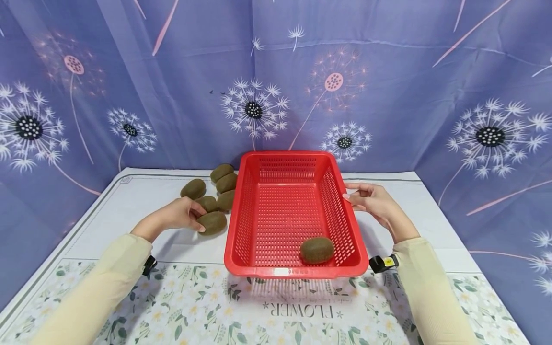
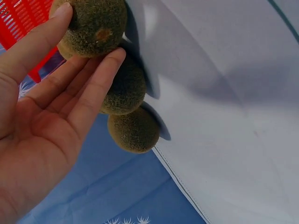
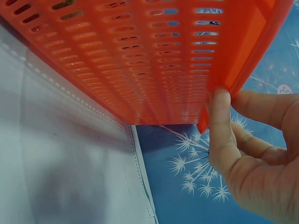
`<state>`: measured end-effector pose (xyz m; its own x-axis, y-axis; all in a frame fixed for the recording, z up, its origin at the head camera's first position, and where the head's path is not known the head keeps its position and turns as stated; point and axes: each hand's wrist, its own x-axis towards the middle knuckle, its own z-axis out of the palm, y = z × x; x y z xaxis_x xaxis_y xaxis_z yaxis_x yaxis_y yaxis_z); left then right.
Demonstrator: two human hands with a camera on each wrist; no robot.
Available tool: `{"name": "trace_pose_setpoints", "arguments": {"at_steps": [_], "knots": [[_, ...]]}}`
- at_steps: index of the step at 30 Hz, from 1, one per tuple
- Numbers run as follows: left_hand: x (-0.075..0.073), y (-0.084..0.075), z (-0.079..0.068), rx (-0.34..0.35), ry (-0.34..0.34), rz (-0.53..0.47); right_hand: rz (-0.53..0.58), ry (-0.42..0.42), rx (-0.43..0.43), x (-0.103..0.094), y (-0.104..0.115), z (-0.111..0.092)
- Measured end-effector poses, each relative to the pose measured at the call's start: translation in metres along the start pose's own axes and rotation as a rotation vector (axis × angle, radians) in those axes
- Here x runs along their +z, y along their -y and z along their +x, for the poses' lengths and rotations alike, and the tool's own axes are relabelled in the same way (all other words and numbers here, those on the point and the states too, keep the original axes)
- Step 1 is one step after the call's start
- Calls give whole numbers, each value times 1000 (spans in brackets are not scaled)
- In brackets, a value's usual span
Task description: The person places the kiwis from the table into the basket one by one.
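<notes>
Kiwi (image 1: 212, 224) sits pinched in L hand (image 1: 178, 214), thumb on near side, fingertips on far side, gap only as wide as the fruit; prob. a light side grip b/c it's round & could roll. It's low, on or just over the white cloth (image 1: 108, 215), can't tell which. R hand (image 1: 374, 203) has thumb & fingers nearly together on the rim of the red basket (image 1: 286, 206), holding nothing else, prob. to stop it sliding. Basket lies btwn the hands, so within easy reach of both; held kiwi is just outside its wall, to L hand's right. Five loose kiwis (image 1: 193, 189) bunch just past L hand, prob. grouped there for easy picking. One lone kiwi (image 1: 316, 250) lies in the basket, on R hand's side, at the end toward the person. Looks: all brown-green, oval, matte, approx. same size; held one shows fine fuzz & a paler tan spot at its end in L wrist view. No cuts that I can make out.
</notes>
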<state>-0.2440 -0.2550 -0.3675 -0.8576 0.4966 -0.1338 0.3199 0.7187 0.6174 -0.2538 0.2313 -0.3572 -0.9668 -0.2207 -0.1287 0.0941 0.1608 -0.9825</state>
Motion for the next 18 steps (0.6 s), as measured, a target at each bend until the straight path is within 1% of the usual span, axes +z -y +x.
{"name": "trace_pose_setpoints", "arguments": {"at_steps": [3,6,7,10,13,14,18], "knots": [[0,2,0,8,8,-10,4,4,-2,0,0,1],[-1,5,-1,35,18,-35,-1,-2,0,1,0,1],[-1,5,-1,61,18,-42,-3,-2,1,0,0,1],[0,6,-2,85,30,-68,-8,-7,2,0,1,0],[2,5,-1,62,37,-75,-1,-4,-1,0,1,0],[2,4,0,38,42,-75,1,-3,-3,0,1,0],[4,0,1,16,48,-57,2,1,-4,0,0,0]]}}
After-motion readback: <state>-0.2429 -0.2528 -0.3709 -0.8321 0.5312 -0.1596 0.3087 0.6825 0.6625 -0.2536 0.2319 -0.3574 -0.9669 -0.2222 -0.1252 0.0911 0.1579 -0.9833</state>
